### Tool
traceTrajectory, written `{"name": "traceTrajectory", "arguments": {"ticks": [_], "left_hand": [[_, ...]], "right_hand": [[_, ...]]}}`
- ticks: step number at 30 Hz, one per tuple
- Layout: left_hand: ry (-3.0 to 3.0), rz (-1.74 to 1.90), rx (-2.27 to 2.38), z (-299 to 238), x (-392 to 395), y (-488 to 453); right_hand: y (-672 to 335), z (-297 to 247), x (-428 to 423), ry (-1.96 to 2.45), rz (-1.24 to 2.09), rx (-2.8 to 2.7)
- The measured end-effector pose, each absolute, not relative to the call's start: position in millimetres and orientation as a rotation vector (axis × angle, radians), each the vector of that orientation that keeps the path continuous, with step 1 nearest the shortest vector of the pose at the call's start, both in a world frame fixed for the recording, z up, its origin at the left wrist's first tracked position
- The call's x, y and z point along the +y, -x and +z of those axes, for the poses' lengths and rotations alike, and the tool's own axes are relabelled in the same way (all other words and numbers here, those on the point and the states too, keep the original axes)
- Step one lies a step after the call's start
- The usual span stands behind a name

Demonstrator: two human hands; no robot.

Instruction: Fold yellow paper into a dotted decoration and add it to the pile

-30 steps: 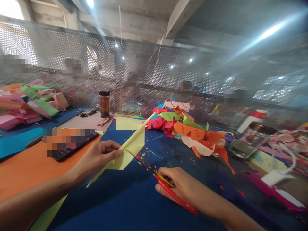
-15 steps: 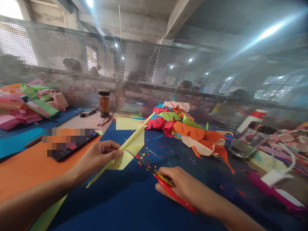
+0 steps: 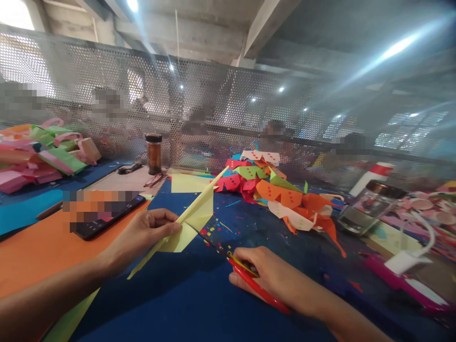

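Observation:
My left hand (image 3: 142, 233) pinches a folded yellow paper (image 3: 192, 216), long and pointed, held up over the blue table sheet (image 3: 185, 299). Its tip points up and to the right. My right hand (image 3: 270, 280) grips red-handled scissors (image 3: 245, 275), fingers closed round the handles. The scissor blades reach left into the lower edge of the yellow paper. Both hands hover just above the table.
A pile of cut coloured paper shapes (image 3: 278, 190) lies beyond the hands. A phone (image 3: 107, 216) rests on an orange sheet (image 3: 39, 247) at left, with a dark jar (image 3: 154, 153) behind. A glass jar (image 3: 370, 206), a glue bottle (image 3: 370, 178) and pink scraps sit right. A perforated metal screen (image 3: 228, 114) backs the table.

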State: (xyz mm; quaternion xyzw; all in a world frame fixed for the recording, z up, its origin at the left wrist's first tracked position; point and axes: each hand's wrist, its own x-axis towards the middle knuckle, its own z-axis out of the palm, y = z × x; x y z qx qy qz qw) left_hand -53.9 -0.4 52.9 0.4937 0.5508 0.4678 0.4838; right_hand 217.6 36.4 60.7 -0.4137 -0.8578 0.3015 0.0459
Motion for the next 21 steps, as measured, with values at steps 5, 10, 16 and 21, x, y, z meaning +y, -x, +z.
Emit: {"name": "traceTrajectory", "arguments": {"ticks": [5,10,16,21], "left_hand": [[-1.21,1.135,1.295,45.2,1.2,58.1],[-1.217,1.138,1.298,44.5,2.1,58.6],[-1.217,1.156,1.325,49.0,1.9,58.4],[-1.189,1.187,1.318,50.6,2.6,60.2]], "right_hand": [[-218.4,65.4,36.0,1.283,1.041,-2.621],[-220.9,68.9,35.9,1.257,1.017,-2.662],[-226.5,72.5,39.3,1.267,1.142,-2.628],[-238.5,77.1,41.1,1.243,0.998,-2.682]]}}
